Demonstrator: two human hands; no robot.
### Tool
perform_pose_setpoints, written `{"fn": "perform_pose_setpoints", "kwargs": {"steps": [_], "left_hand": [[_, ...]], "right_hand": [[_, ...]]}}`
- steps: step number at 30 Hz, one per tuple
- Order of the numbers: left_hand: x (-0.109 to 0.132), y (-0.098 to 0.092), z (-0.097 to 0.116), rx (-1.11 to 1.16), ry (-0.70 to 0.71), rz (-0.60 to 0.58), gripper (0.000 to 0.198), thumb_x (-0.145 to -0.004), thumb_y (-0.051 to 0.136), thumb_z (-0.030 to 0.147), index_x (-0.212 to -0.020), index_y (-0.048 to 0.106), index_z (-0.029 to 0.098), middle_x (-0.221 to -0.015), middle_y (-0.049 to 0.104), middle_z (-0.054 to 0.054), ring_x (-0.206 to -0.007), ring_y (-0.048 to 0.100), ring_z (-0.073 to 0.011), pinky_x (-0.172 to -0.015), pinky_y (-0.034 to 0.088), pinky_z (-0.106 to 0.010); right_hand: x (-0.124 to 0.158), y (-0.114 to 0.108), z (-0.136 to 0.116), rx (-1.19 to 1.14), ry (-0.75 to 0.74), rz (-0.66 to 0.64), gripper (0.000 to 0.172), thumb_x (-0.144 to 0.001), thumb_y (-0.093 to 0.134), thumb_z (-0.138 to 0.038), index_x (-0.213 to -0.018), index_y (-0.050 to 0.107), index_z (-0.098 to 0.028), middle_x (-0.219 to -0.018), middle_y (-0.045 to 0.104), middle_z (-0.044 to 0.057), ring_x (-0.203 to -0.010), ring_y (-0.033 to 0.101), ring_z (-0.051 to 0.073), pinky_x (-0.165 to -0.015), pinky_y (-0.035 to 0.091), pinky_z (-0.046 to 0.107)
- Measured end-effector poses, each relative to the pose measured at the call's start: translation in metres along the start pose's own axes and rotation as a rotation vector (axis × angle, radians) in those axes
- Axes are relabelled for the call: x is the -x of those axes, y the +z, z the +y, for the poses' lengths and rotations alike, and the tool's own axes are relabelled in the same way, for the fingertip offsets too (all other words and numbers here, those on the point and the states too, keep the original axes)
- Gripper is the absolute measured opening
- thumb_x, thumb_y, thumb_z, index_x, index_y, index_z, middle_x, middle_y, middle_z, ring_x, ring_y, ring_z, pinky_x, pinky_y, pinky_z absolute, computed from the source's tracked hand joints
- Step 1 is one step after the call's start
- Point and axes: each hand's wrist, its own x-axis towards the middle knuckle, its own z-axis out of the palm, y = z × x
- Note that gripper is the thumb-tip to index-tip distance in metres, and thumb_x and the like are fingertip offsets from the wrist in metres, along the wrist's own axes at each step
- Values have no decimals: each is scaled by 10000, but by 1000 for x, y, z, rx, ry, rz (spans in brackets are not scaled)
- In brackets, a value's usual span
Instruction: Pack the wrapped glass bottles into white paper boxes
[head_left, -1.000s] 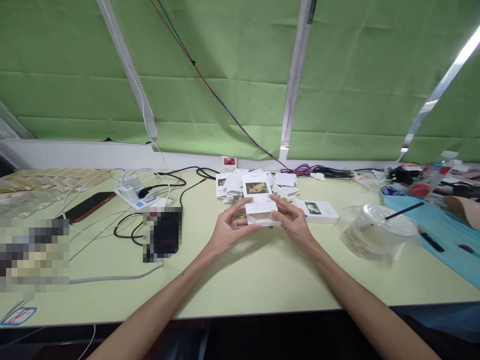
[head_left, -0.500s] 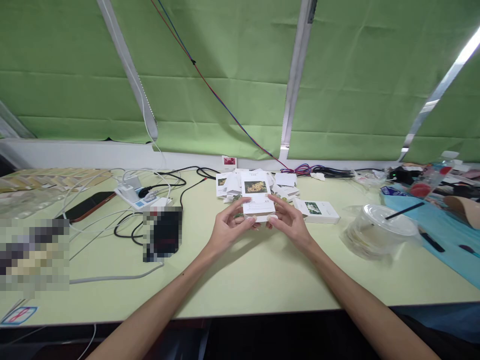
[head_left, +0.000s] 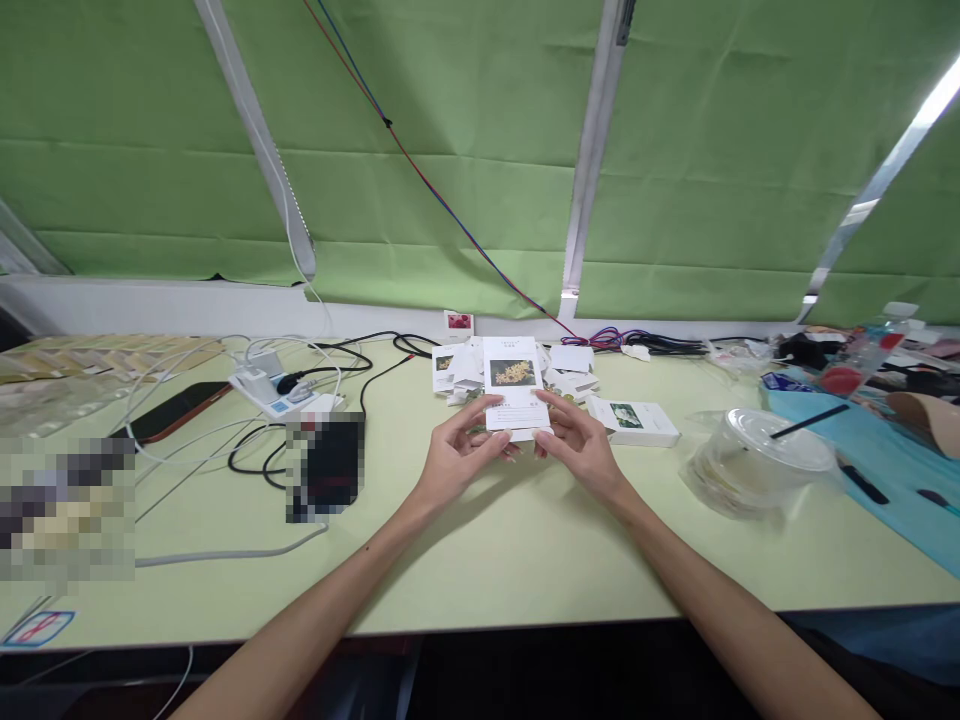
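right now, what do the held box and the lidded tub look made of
Held box: probably thin card, smooth and white, judging by straight edges and printed flower picture. Lidded tub: likely glossy clear plastic, since it is see-through and its top shines.

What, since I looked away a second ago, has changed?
The box shifted slightly up and left in view; its near opening no longer shows. The thumb of the left hand rose; that of the right hand edged left. Both kept hold. The pile and cup stayed.
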Motion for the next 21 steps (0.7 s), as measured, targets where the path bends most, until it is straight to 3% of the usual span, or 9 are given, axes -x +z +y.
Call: {"fn": "perform_pose_setpoints", "kwargs": {"steps": [21], "left_hand": [[1, -1, -3, -30, 38, -27, 596, -806, 799, 409, -1307, 594, 160, -1137, 721, -122, -730, 739, -184, -727, 660, -348]], "right_hand": [[-1, -1, -2, 8, -2, -8, 555, -837, 782, -361, -1353, 598, -271, -1002, 707, 36, -670, 636, 121, -691, 604, 337]]}}
